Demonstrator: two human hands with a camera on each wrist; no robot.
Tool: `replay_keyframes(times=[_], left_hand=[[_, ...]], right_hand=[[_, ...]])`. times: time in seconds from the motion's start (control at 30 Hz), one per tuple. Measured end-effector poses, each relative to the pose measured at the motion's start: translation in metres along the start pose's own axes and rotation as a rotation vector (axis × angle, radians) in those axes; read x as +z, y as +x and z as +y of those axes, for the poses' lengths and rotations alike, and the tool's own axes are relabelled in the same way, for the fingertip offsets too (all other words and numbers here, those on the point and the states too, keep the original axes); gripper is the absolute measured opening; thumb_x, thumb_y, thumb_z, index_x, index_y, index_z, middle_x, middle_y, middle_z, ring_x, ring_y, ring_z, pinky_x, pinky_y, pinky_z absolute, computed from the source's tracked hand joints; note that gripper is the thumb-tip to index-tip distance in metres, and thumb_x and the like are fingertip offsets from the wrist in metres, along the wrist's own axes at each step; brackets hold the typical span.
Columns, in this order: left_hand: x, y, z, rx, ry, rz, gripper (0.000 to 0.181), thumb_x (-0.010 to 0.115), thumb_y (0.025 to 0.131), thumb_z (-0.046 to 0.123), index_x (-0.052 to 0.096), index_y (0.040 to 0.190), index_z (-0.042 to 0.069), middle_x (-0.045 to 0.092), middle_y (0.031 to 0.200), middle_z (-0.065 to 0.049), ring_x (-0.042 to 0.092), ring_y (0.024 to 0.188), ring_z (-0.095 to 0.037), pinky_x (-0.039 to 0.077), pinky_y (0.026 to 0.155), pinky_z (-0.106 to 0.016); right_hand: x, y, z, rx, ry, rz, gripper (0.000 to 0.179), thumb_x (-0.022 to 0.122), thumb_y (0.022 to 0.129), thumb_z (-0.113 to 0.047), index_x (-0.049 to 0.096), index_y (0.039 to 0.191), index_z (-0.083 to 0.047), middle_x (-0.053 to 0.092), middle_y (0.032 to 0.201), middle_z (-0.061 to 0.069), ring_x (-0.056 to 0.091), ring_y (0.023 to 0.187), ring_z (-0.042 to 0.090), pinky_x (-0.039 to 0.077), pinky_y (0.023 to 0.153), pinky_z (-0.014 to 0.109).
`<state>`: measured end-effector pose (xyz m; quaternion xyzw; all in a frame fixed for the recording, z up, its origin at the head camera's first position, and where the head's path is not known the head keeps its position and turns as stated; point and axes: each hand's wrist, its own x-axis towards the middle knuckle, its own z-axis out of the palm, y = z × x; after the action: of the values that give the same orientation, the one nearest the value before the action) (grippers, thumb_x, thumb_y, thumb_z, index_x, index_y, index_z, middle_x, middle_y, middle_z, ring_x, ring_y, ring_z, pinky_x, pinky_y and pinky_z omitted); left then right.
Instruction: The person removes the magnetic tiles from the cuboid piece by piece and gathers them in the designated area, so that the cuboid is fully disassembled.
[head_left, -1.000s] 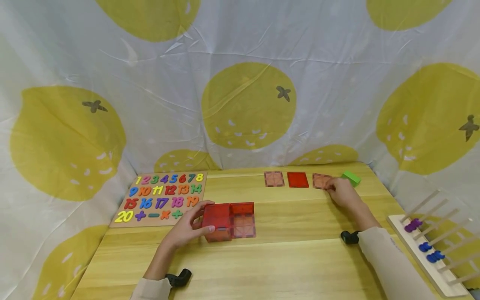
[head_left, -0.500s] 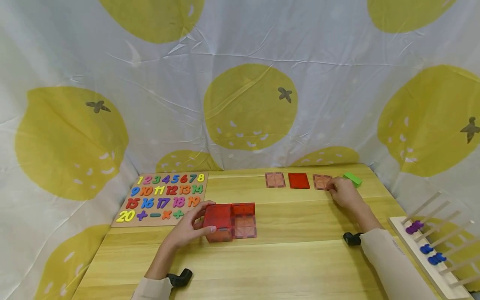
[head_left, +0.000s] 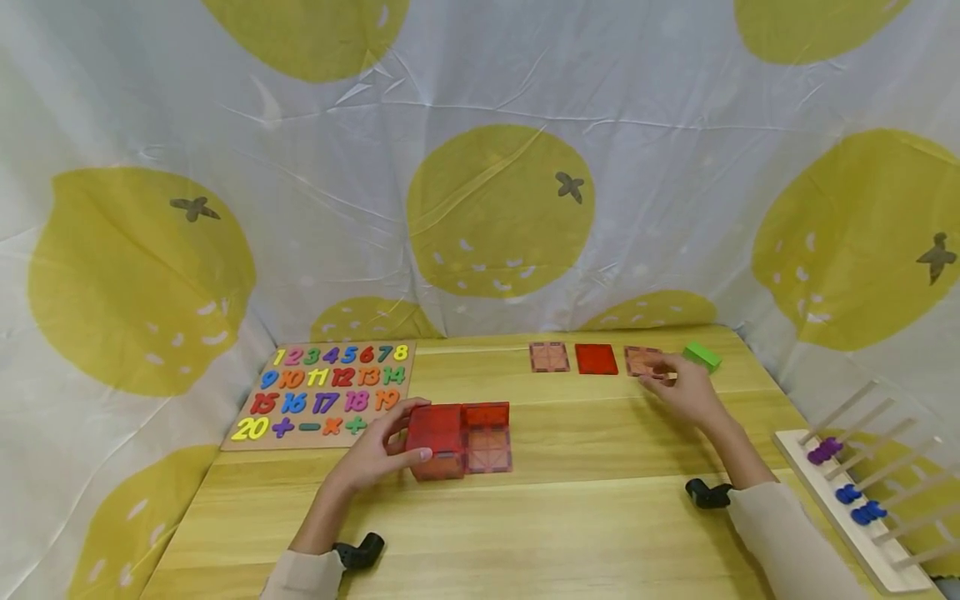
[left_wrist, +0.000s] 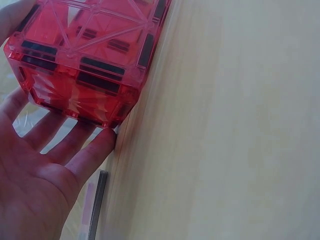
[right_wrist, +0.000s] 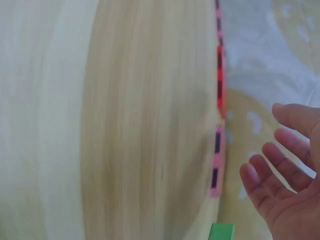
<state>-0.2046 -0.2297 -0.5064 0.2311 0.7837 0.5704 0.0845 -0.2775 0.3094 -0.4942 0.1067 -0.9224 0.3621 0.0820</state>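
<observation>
My left hand (head_left: 378,454) holds a red, see-through magnetic-tile cube (head_left: 435,442) by its left side, thumb in front and fingers behind. In the left wrist view the fingertips (left_wrist: 107,135) press the cube's lower edge. Joined to its right are a flat tile (head_left: 489,452) and an upright red tile (head_left: 486,413). My right hand (head_left: 688,394) is raised above the back right of the table, fingers loosely bent and nothing between them. It overlaps the rightmost pale red tile (head_left: 637,360) in the head view; the right wrist view shows that tile (right_wrist: 217,160) lying apart from the hand.
Left of that tile lie a solid red tile (head_left: 597,359) and another pale tile (head_left: 550,357). A green block (head_left: 702,357) sits behind the right hand. A number board (head_left: 326,392) lies at left, and a pegged wooden base (head_left: 847,500) with beads stands at right.
My right hand has lifted off the rightmost pale tile and shifted slightly left and towards me, its fingers spreading. The left hand and the cube stay in place.
</observation>
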Motion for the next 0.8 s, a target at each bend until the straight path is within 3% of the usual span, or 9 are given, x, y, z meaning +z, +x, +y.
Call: replay_keyframes(times=[0.3, 0.6, 0.8], left_hand=[[0.001, 0.0, -0.001, -0.013, -0.004, 0.003, 0.07, 0.078, 0.092, 0.016, 0.042, 0.152, 0.019, 0.051, 0.149, -0.015, 0.051, 0.137, -0.044, 0.058, 0.099, -0.032], [0.0, 0.0, 0.0, 0.008, 0.015, -0.003, 0.074, 0.076, 0.094, 0.015, 0.037, 0.157, 0.009, 0.05, 0.152, -0.014, 0.049, 0.139, -0.044, 0.057, 0.103, -0.034], [-0.001, 0.0, 0.001, 0.007, 0.018, -0.004, 0.073, 0.076, 0.094, 0.015, 0.038, 0.157, 0.01, 0.05, 0.152, -0.015, 0.048, 0.141, -0.045, 0.056, 0.103, -0.035]], right_hand=[[0.012, -0.012, -0.031, -0.059, 0.138, -0.001, 0.041, 0.073, 0.098, -0.027, 0.066, 0.129, -0.001, 0.067, 0.127, 0.022, 0.067, 0.113, 0.04, 0.062, 0.083, 0.026], [0.034, -0.01, -0.064, -0.101, 0.217, -0.08, 0.042, 0.073, 0.098, -0.027, 0.065, 0.131, -0.003, 0.066, 0.129, 0.022, 0.066, 0.115, 0.037, 0.061, 0.092, 0.047], [0.054, -0.007, -0.087, -0.118, 0.289, -0.146, 0.044, 0.075, 0.096, -0.028, 0.064, 0.133, -0.008, 0.065, 0.133, 0.019, 0.066, 0.116, 0.037, 0.06, 0.095, 0.049]])
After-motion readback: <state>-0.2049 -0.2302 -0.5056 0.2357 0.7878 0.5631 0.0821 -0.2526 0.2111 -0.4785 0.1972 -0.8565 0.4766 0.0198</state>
